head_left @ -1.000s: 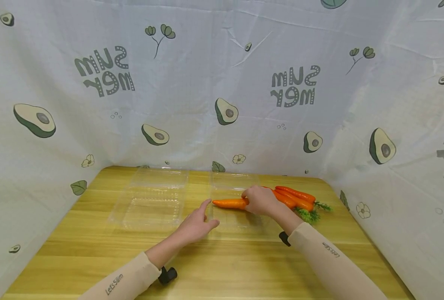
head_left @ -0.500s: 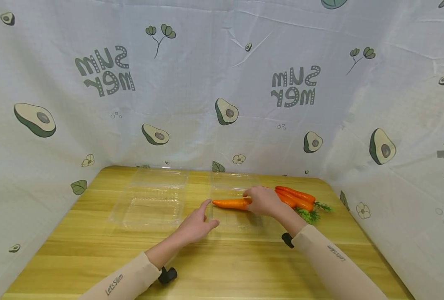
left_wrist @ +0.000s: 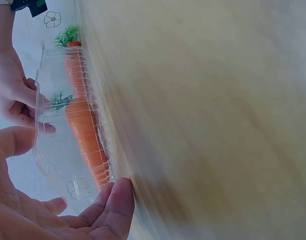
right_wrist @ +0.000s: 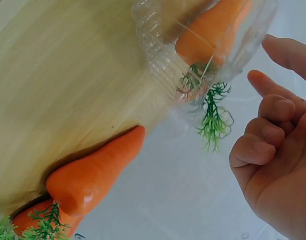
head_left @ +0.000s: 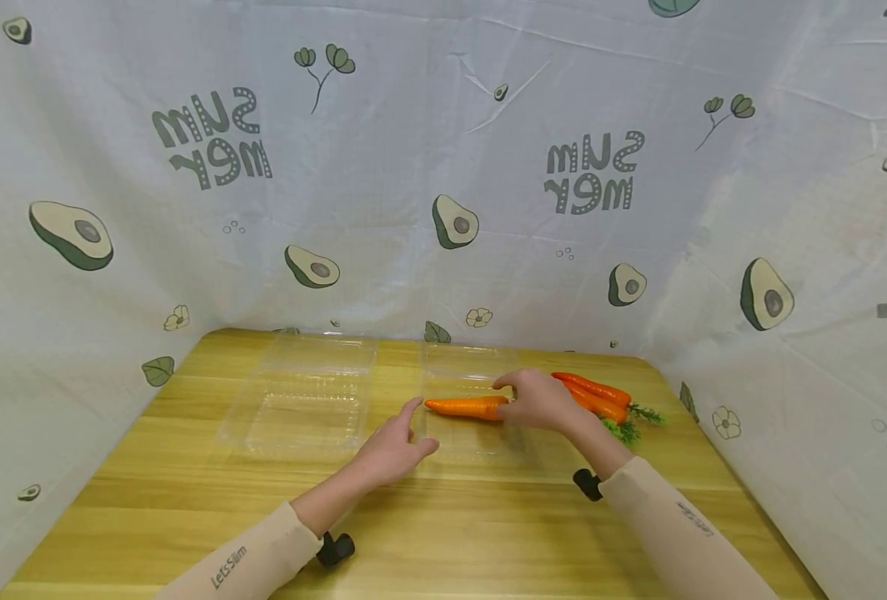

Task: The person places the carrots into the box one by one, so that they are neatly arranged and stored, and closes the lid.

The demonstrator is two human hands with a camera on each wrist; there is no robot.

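Observation:
An orange carrot [head_left: 462, 407] with a green top lies in the right-hand clear plastic box [head_left: 466, 443], whose lid stands folded back. My left hand [head_left: 389, 450] is at the box's left end, thumb and index finger spread apart. In the left wrist view its fingertips [left_wrist: 120, 200] touch or nearly touch the box's lower corner. My right hand [head_left: 537, 402] hovers at the other end, holding nothing. In the right wrist view its thumb and index finger point towards the box rim, apart from the carrot [right_wrist: 207, 37], and the other fingers are bent.
Several loose carrots [head_left: 597, 402] with green tops lie to the right of the box, partly behind my right hand. A second clear plastic box [head_left: 301, 425], lid folded back, sits on the left of the wooden table [head_left: 443, 533]. Printed cloth [head_left: 383, 167] surrounds the back and sides.
My right hand has let go of the carrot and drawn off to the right, uncovering more of the carrot's thick end. The left hand and both boxes have stayed in place.

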